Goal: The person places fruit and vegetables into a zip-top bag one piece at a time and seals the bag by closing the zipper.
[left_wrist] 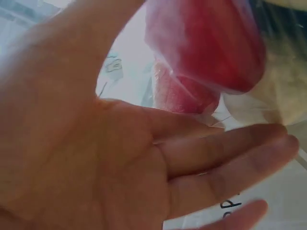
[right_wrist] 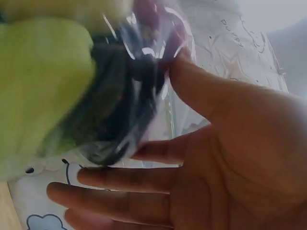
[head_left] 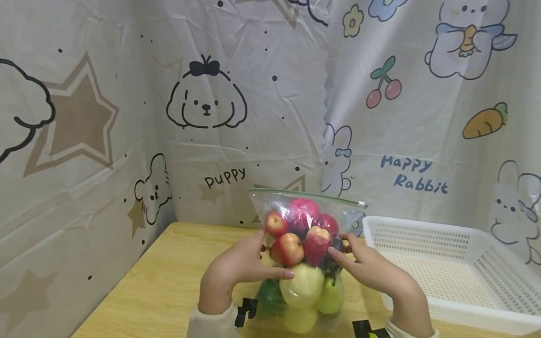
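Between my two hands a clear zip bag (head_left: 265, 203) stands upright, full of fruit, its green top strip and white slider at the upper edge. Inside are a small red apple (head_left: 276, 224), a red-yellow fruit (head_left: 288, 249), a pale yellow round fruit (head_left: 302, 284), a green pear (head_left: 330, 295) and dark fruit (head_left: 332, 263). My left hand (head_left: 243, 263) grips the bag's left side, thumb across the front and fingers behind. The right hand (head_left: 367, 265) holds the opposite side, its thumb (right_wrist: 192, 84) against the plastic by the dark fruit.
A white perforated basket (head_left: 427, 224) stands on the wooden table (head_left: 156, 267) to the right. Behind and at the left hangs a printed cloth (head_left: 262, 141) with cartoon animals.
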`<action>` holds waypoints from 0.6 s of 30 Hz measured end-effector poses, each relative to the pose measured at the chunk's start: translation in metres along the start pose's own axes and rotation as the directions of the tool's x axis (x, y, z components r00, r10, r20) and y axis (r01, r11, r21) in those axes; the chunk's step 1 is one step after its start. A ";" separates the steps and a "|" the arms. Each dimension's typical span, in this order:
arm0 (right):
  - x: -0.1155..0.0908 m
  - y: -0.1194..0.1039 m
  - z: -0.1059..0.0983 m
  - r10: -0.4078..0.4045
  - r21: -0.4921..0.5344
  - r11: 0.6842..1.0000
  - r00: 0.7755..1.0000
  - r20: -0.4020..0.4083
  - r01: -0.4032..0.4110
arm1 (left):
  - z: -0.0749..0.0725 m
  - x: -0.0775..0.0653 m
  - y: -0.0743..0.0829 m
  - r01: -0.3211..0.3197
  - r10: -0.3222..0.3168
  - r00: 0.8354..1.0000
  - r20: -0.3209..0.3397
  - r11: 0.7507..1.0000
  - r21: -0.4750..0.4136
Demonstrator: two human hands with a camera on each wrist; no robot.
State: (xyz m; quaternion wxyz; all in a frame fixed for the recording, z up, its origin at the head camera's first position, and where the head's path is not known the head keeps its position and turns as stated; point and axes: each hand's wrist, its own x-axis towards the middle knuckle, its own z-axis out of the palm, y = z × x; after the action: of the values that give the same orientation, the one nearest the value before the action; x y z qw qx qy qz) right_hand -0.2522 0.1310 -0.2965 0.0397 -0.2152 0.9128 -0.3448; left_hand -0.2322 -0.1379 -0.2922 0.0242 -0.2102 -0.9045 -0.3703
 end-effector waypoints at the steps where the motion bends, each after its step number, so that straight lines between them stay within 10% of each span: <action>1: 0.002 0.000 0.002 -0.003 0.010 1.000 1.000 0.005 0.003 | 0.002 0.001 -0.001 -0.005 0.005 1.000 0.013 1.000 -0.014; 10: 0.021 0.013 0.026 -0.063 0.047 0.997 0.998 0.028 0.062 | 0.023 0.023 -0.029 0.056 -0.037 0.993 0.112 0.984 -0.170; 18: 0.026 0.021 0.037 0.096 0.038 0.994 0.988 0.118 -0.101 | 0.046 0.042 -0.042 0.267 -0.264 0.964 0.047 0.958 -0.100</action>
State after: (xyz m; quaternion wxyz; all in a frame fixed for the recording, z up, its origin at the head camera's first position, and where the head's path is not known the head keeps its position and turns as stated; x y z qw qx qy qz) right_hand -0.2753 0.1111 -0.3361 0.1145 -0.1885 0.9108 -0.3490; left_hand -0.2819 -0.1187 -0.3451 -0.0519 -0.0942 -0.9039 -0.4139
